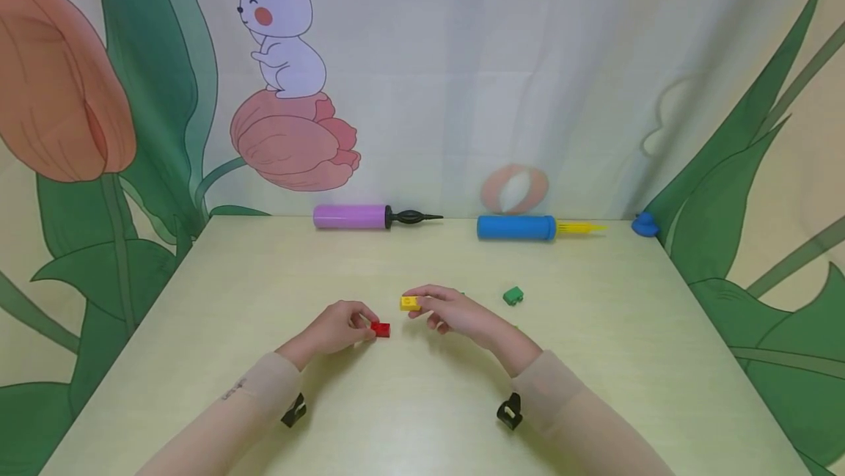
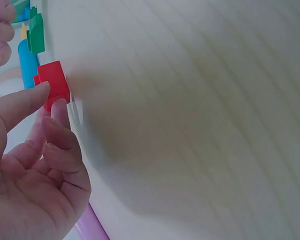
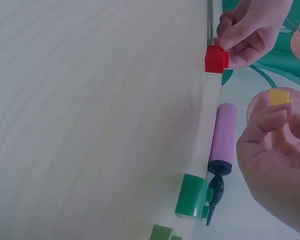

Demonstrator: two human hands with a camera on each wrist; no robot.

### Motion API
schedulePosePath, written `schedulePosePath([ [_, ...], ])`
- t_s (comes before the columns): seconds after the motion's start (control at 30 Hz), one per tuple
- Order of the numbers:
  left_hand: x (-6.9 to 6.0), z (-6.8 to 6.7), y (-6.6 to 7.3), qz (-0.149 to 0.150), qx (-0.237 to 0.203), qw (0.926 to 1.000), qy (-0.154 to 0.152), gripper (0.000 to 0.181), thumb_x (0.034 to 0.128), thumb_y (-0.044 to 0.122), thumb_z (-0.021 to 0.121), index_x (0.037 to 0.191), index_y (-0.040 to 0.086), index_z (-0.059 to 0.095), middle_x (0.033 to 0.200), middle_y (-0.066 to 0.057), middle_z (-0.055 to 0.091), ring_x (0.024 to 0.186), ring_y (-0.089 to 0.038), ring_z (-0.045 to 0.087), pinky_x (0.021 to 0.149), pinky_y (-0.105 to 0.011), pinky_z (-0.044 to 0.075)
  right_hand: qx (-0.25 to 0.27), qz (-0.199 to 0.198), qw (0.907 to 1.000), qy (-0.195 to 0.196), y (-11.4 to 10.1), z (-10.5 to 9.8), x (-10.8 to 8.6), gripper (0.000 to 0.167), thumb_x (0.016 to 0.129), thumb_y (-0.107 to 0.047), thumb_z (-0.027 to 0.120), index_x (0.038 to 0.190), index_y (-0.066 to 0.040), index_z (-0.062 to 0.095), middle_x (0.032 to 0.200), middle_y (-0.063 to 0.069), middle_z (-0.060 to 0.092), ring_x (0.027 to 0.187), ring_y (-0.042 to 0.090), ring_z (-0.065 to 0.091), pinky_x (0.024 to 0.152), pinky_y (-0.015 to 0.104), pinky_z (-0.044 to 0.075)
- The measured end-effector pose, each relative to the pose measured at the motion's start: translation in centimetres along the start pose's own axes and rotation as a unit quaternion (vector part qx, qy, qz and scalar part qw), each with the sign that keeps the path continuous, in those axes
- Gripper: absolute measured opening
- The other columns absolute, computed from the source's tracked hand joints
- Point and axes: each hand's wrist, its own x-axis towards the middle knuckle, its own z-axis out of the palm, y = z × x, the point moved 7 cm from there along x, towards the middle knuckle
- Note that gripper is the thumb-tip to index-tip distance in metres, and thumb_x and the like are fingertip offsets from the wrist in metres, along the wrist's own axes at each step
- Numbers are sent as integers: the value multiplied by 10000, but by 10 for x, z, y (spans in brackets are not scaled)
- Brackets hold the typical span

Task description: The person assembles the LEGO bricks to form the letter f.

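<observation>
Between thumb and fingers, my left hand (image 1: pixel 338 328) pinches a red toy building brick (image 1: pixel 381 329) low over the table; the left wrist view shows the brick (image 2: pixel 54 82) at the fingertips. My right hand (image 1: pixel 455 312) holds a yellow building brick (image 1: pixel 409 304) by its right end, slightly farther back. The two bricks are apart, with a small gap between them. In the right wrist view the yellow brick (image 3: pixel 279 97) is partly hidden by the fingers, and the red brick (image 3: pixel 216 59) has its studs toward the left fingers.
A green brick (image 1: pixel 513 295) lies right of my right hand. The right wrist view shows a green piece (image 3: pixel 191 196) and a lighter green one (image 3: pixel 162 233). Along the table's back edge lie a purple pump (image 1: pixel 352 217), a blue pump (image 1: pixel 516 227) and a small blue object (image 1: pixel 644 224).
</observation>
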Motion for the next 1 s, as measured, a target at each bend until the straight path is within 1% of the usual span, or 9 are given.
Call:
schedulePosePath([
  [0.13,0,-1,1,54,44,10000,58,181,853,100,741,1028,100,696,790,-41,565,637,-179,507,575,-289,425,311,115,9994,-111,1,2,-2,321,1017,-275,495,1315,-188,574,1224,183,598,733,193,479,627,252,398],
  [0.23,0,-1,1,77,63,9999,95,173,850,96,743,1018,102,703,786,-43,562,638,-178,502,575,-291,421,300,152,9993,-155,2,2,-3,342,988,-285,557,1319,-199,572,1224,174,600,716,168,471,636,264,397],
  [0.37,3,1,0,123,108,9998,113,165,848,107,747,1008,112,709,772,-41,553,632,-172,495,573,-289,415,-75,30,10000,-47,4,1,-1,341,957,-278,612,1294,-236,582,1158,129,646,742,226,491,655,295,417],
  [0.5,5,2,0,177,153,9997,120,164,842,118,755,1000,118,711,755,-37,548,617,-167,490,564,-289,407,-451,-184,9988,81,4,2,2,298,958,-281,613,1254,-249,607,1107,82,667,775,292,550,662,322,449],
  [0.63,6,3,1,165,175,9997,106,163,839,131,760,995,122,714,745,-38,551,597,-159,484,552,-280,397,-1069,-404,9926,413,0,3,3,272,936,-330,642,1200,-269,655,1108,10,620,856,305,596,707,374,481],
  [0.7,6,3,3,191,196,9996,99,162,839,134,761,994,123,718,737,-39,550,586,-154,477,546,-276,389,-1385,-537,9869,633,-3,3,2,270,928,-342,650,1185,-262,671,1094,-15,596,904,272,584,733,370,480],
  [0.8,7,3,6,254,242,9993,111,158,839,128,759,992,119,720,726,-41,546,579,-149,464,548,-278,376,-1632,-673,9802,893,-7,4,3,274,923,-334,659,1175,-229,684,1074,-39,606,974,216,545,777,345,465],
  [0.9,7,3,7,262,254,9993,127,167,834,132,767,993,116,720,716,-42,548,578,-146,459,556,-281,369,-1673,-777,9775,1023,-9,5,6,278,917,-308,673,1166,-186,693,1067,-41,628,1008,196,536,811,345,459],
  [1.0,8,3,7,282,216,9993,119,198,820,132,780,1006,108,714,712,-44,556,567,-149,467,552,-281,374,-1701,-723,9759,1161,-8,7,9,286,907,-306,687,1155,-166,703,1071,-36,640,1013,183,537,814,339,458],
])
